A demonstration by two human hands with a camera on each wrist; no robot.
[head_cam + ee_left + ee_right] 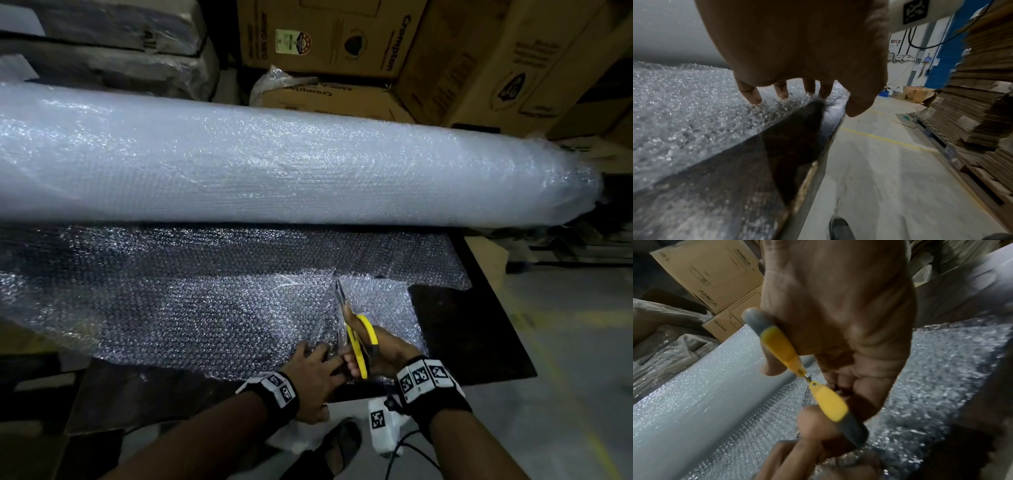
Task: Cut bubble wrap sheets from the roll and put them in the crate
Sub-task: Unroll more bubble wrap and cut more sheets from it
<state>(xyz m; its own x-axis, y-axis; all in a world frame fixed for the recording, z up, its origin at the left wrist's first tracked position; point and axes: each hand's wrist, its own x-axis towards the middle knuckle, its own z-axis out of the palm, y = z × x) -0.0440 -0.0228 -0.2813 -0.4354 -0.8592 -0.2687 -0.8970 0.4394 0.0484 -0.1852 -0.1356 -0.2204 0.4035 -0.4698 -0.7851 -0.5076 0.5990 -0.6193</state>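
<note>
While the bubble wrap roll [274, 161] lies lengthwise across the far side of the dark table [462, 329], a loose sheet [191, 301] unrolled from it spreads toward the table's near edge, and a cut runs into that sheet from the near side. At the cut sit the scissors [356, 339], yellow-handled with grey ends, their blades pointing toward the roll and into the wrap. The right hand [387, 353] grips them, thumb through one loop and fingers curled through the other; in the right wrist view the two handles [797, 369] stand apart. Just left of the scissors, the left hand [315, 373] rests flat on the sheet with its fingers [752, 94] straight and slightly spread, their tips touching the wrap near the table's edge. Both wrists carry black bands with printed marker tiles. Behind the roll stand stacked cardboard boxes [329, 34], all closed, so their contents cannot be told; one has a scrap of clear wrap lying on its top. The crate cannot be made out in any view. Across the concrete floor [879, 162], marked with yellow lines, a tall stack of flattened cartons [978, 97] rests on a pallet. A dark shoe [339, 445] shows below the table edge.
</note>
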